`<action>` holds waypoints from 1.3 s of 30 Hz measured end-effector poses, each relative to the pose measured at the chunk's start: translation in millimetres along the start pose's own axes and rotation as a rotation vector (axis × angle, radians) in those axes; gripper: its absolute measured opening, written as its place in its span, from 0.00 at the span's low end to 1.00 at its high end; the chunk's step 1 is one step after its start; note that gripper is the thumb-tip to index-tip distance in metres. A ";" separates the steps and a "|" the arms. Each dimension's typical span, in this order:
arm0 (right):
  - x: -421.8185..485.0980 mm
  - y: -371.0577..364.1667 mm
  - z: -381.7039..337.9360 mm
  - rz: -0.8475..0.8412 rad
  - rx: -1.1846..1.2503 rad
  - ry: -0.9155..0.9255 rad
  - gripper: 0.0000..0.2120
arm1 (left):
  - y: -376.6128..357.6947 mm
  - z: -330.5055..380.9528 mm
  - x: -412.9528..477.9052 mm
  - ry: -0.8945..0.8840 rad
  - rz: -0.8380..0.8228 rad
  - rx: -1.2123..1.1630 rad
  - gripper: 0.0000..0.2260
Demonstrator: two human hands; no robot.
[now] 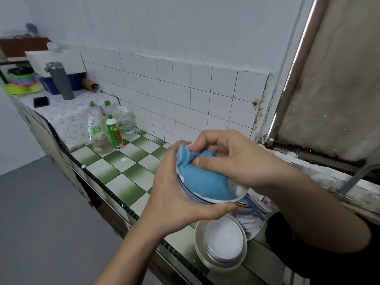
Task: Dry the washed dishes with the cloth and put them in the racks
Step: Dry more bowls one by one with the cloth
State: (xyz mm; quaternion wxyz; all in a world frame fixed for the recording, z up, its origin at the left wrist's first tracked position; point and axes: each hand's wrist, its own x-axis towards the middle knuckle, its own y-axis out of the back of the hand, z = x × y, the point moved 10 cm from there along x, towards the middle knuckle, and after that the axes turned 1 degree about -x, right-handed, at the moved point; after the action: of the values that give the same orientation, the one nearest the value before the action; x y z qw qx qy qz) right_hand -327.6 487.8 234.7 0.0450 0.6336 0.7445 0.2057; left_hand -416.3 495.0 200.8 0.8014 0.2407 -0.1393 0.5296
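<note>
- Left hand cups my blue-rimmed bowl from beneath, frame centre.
- Right hand pinches blue cloth inside the bowl.
- Stacked bowls on the counter, 5 o'clock of it.

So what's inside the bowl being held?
The blue cloth, gripped by the right hand, fills the bowl. It covers the bottom, so nothing beneath it shows.
</note>
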 end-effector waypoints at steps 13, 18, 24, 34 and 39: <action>-22.3 -13.5 -39.2 -0.143 -1.121 0.506 0.11 | 4.2 23.1 -7.6 -0.061 -0.059 0.009 0.44; -31.0 -24.2 -52.8 -0.051 -1.018 0.708 0.09 | 11.1 25.5 -10.4 -0.042 -0.051 -0.044 0.42; -21.8 -17.4 -28.9 -0.448 -0.838 0.237 0.08 | 9.9 22.0 -12.2 -0.024 -0.041 0.005 0.42; -12.1 21.5 15.4 0.267 0.034 -0.084 0.11 | -0.3 8.8 -14.0 -0.014 0.038 0.128 0.44; -13.0 0.8 6.5 0.075 -0.118 0.024 0.13 | -2.0 11.5 -10.2 -0.052 0.006 0.167 0.41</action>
State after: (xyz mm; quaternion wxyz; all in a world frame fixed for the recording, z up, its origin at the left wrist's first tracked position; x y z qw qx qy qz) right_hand -322.2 477.0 226.6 0.0658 0.6549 0.7071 0.2584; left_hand -418.1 480.3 205.2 0.7730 0.3200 -0.1162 0.5352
